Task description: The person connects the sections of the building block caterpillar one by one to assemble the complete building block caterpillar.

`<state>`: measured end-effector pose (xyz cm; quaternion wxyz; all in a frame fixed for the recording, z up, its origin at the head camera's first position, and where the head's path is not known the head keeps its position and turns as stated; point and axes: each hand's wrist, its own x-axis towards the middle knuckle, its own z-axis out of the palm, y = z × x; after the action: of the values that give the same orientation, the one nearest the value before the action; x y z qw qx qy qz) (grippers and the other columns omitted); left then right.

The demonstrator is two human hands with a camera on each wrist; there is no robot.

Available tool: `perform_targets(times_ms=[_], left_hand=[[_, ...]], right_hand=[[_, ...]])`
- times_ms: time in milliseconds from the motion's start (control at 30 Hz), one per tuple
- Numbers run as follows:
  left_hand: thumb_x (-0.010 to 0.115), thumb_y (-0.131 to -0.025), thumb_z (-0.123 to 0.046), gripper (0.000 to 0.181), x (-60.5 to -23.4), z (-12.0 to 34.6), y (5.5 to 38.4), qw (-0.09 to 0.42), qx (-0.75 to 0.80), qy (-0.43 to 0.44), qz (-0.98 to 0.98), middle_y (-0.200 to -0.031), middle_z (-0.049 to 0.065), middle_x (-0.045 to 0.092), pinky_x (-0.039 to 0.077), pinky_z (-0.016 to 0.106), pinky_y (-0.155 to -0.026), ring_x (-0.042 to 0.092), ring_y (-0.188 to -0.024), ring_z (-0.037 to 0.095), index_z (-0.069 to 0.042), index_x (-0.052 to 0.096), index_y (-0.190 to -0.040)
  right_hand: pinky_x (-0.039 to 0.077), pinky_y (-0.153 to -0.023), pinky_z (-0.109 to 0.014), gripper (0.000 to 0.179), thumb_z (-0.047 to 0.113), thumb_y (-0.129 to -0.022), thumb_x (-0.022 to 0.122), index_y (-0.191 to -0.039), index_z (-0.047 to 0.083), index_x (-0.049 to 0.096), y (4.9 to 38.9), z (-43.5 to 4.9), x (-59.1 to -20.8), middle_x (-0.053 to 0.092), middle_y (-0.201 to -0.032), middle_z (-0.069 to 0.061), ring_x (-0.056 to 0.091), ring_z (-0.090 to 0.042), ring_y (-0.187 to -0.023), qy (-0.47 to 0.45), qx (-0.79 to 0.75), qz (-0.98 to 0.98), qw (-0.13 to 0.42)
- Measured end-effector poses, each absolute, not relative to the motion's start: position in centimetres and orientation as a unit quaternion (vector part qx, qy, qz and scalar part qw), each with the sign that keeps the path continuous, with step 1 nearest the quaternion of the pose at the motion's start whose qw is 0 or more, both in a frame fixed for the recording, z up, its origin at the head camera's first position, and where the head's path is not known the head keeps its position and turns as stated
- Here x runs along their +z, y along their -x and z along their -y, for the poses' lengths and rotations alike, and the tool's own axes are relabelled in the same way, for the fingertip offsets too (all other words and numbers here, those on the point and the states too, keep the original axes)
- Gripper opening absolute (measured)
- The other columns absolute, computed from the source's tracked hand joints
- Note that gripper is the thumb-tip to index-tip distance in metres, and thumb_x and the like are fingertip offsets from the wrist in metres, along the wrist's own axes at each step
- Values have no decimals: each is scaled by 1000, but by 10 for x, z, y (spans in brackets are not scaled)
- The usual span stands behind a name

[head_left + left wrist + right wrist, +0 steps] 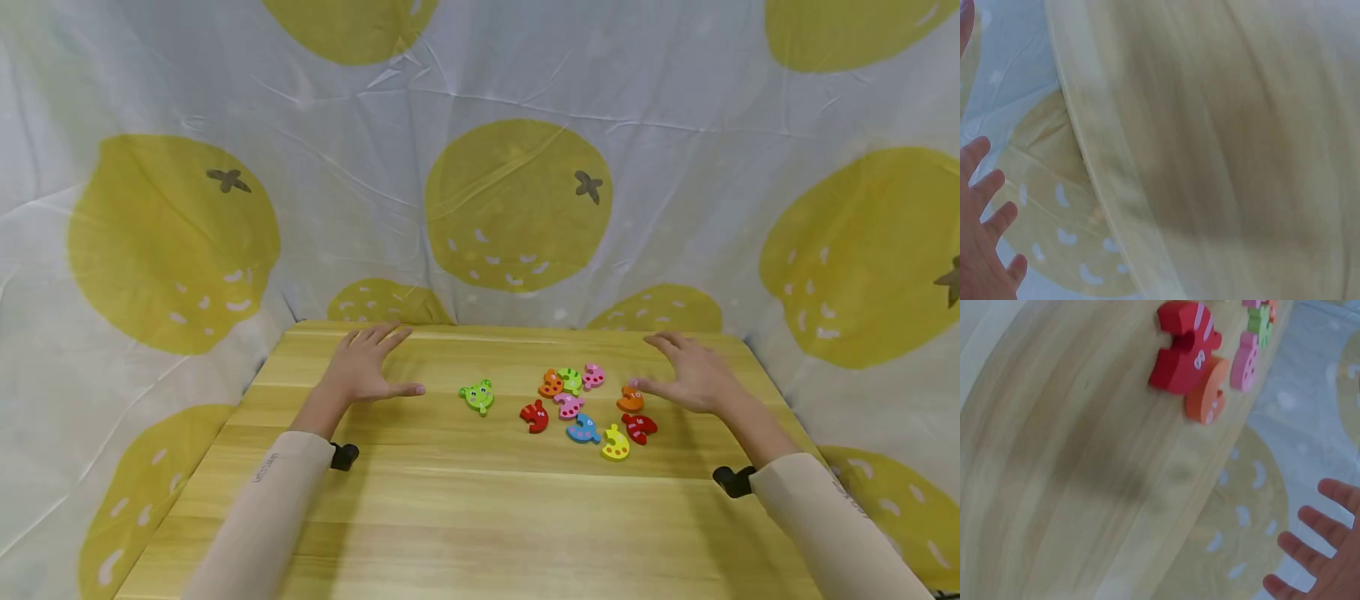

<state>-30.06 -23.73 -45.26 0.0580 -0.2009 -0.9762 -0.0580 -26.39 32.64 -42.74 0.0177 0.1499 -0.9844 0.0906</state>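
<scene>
My left hand [364, 367] hovers over the table's far left part, fingers spread and holding nothing. To its right lies a green animal-head piece [477, 397] with a face on it. Over on the other side my right hand [693, 375] is held with fingers apart and thumb toward an orange piece [631, 399]. A red piece [1186, 350] with a number lies against that orange one in the right wrist view. Left of them are a blue piece [582, 430], a yellow piece [616, 443], another red piece [535, 417] and a pink piece [568, 406].
Behind these sit a second orange piece [551, 383], a green striped piece [571, 381] and another pink piece [593, 376]. The wooden table [465, 525] ends at a hanging white cloth [360, 167] printed with yellow lemons.
</scene>
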Motion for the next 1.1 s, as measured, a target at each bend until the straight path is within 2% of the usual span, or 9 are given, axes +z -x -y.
perform_targets(times_ms=[133, 333, 667, 800, 900, 1100], left_hand=[[61, -74, -89, 111, -465, 227, 294, 56, -82, 218, 971, -166, 9, 36, 21, 67, -122, 35, -150, 41, -28, 34, -162], [62, -78, -85, 104, -475, 213, 285, 48, -117, 226, 966, -166, 6, 37, 26, 66, -120, 37, -149, 40, -27, 37, -161], [64, -84, -76, 92, -491, 183, 278, 20, -173, 250, 952, -161, 6, 45, 32, 66, -117, 42, -147, 37, -25, 44, -158], [66, -85, -73, 88, -495, 170, 276, -2, -182, 265, 947, -160, 6, 45, 32, 64, -118, 43, -147, 35, -27, 45, -157], [68, -89, -64, 78, -498, 161, 275, -17, -208, 277, 938, -159, 7, 47, 32, 62, -119, 43, -147, 34, -25, 49, -154], [66, -101, -40, 46, -508, 146, 275, -41, -278, 299, 912, -152, 7, 54, 40, 53, -117, 48, -139, 30, -20, 63, -142]], right_hand=[[38, -101, -78, 92, 72, -90, 61, -156, 12, 43, 258, -315, -434, 41, -159, -23, 43, -55, -138, -163, 109, 980, 30], [46, -98, -71, 82, 59, -89, 72, -151, 9, 50, 253, -294, -448, 48, -154, -21, 51, -51, -133, -189, 139, 971, 43], [48, -100, -68, 75, 45, -87, 80, -150, 13, 53, 243, -252, -469, 50, -153, -17, 52, -46, -136, -223, 203, 953, 25], [47, -104, -66, 73, 40, -86, 81, -148, 12, 55, 241, -232, -477, 51, -153, -17, 47, -43, -142, -240, 216, 946, 16], [45, -108, -65, 71, 40, -87, 81, -146, 10, 57, 239, -218, -482, 53, -152, -17, 45, -42, -144, -260, 219, 940, 6], [46, -110, -59, 65, 35, -86, 82, -144, 14, 59, 236, -195, -490, 54, -151, -13, 53, -35, -138, -279, 232, 932, -14]])
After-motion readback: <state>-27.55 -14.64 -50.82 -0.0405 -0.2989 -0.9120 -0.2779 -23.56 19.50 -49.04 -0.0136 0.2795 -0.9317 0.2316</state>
